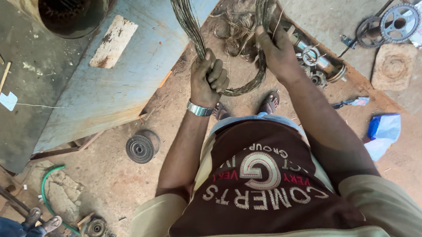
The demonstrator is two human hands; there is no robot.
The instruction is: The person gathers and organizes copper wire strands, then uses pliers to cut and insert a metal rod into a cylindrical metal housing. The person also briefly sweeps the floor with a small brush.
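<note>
A thick loop of bundled wire strands (244,88), dull grey-brown, hangs in front of me over the dirt floor. My left hand (207,77), with a metal watch on the wrist, is closed around the left side of the loop. On the right side of the loop, my right hand (276,49) grips the bundle higher up. The top of the coil runs out of the frame. My sandalled feet show below the loop.
A blue metal bench (125,79) with a round motor housing (71,2) stands at left. A small grooved disc (140,149) and green hose (45,191) lie on the floor. Sprockets (397,22), shaft parts (317,59), loose wire scraps and a blue bag (385,128) lie to the right. Another person's feet (39,220) are at bottom left.
</note>
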